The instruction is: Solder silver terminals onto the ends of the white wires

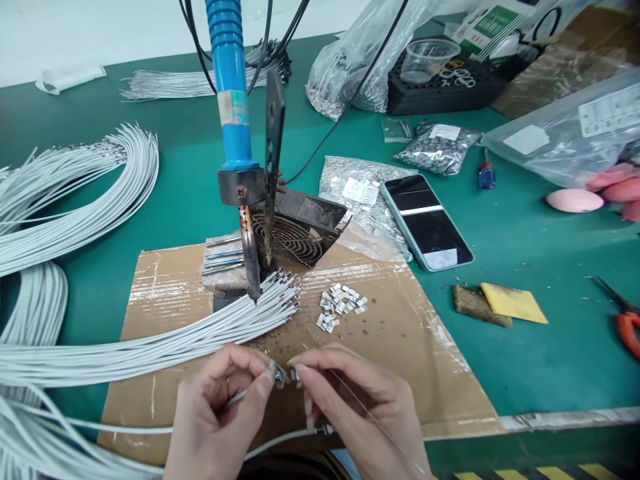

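Observation:
My left hand (220, 407) pinches the end of a white cable (237, 398), whose coloured wire ends show at the fingertips. Facing it, my right hand (357, 400) is closed on a small metal connector (294, 376); a thin bright strand (363, 408) runs across that hand. The two fingertips are close together, with a narrow gap. Above them hangs a blue-handled soldering iron (235, 127), clamped with its dark tip pointing down. A bundle of white cables (200, 337) lies behind my left hand. Loose metal connectors (343, 303) are heaped beyond my right hand.
Brown cardboard (400, 333) covers the green table (500, 253). Behind the iron stands a black fan (295, 233). To the right lie a phone (427, 223), a yellow sponge (515, 302) and orange-handled pliers (629, 333). Coiled white cables (115, 207) fill the left.

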{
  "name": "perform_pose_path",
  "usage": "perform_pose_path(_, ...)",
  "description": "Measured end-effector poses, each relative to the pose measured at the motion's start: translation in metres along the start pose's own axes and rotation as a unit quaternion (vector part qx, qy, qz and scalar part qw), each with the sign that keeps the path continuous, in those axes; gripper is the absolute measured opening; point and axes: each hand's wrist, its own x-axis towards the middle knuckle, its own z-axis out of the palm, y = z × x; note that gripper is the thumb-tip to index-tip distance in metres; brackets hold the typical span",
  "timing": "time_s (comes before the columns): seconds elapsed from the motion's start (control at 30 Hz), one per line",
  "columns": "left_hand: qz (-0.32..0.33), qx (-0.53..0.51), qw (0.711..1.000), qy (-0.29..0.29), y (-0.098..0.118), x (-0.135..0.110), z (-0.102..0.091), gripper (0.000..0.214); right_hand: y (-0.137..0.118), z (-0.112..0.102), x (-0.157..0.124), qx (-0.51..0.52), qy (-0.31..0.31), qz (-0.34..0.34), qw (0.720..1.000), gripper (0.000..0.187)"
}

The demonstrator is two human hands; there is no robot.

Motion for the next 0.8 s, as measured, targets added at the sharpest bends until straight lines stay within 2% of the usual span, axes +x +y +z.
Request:
perform_pose_path(0.1, 0.005, -0.003, 1.0, 0.007, 0.0016, -0.0013, 0.0008, 0.024, 0.0, 0.0, 0.0022, -0.004, -0.013, 0.006, 1.0, 0.011)
perform_pose_path(0.27, 0.012, 0.016, 1.0, 0.016, 0.0044, -0.003, 0.0032, 0.023, -0.0024, -0.003, 0.0052, -0.045, -0.047, -0.035, 0.997, 0.008)
perform_pose_path(0.8, 0.017, 0.011, 0.999, 0.031, 0.0023, -0.0002, 0.0045, 0.017, 0.0005, -0.003, 0.0059, -0.072, -0.056, -0.084, 0.992, 0.02)
